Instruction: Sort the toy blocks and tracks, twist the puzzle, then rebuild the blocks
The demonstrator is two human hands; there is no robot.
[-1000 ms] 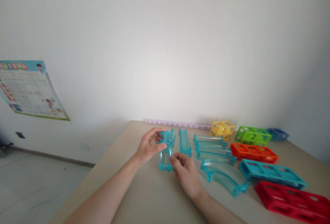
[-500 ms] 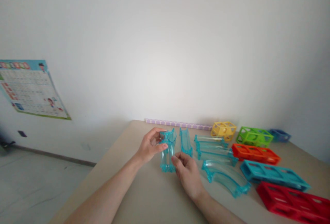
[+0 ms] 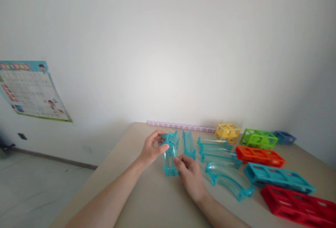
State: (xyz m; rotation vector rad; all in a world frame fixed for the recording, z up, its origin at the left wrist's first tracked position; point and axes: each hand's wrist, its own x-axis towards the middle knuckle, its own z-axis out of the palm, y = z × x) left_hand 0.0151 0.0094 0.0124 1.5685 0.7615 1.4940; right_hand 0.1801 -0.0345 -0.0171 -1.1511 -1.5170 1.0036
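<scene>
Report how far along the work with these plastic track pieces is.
Done: nothing looks joined yet. In hand: the left hand and right hand both grip one clear teal track piece. Left: the straight track, curved track and frames such as the orange frame lie loose on the table.

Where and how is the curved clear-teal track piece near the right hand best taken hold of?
Take the curved track piece at mid-arc, a grip pinching across its two raised side walls, coming from above: it lies flat, trough up, with bare table on its near side, so likely nothing blocks that.
</scene>
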